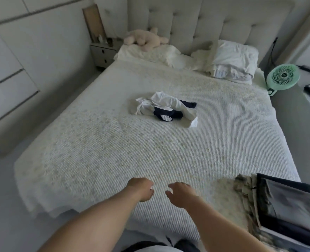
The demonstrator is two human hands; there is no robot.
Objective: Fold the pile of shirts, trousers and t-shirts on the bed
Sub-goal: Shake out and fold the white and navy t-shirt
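Reaching for the last unfolded clothes

Left hand (141, 190) and right hand (179, 194), both loosely curled and empty, should lift one garment off the crumpled pile (166, 108) at frame centre, not the whole heap.

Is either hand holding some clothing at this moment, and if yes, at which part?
Nothing is held. The left hand and right hand hover over the bed, apart from the unfolded pile.
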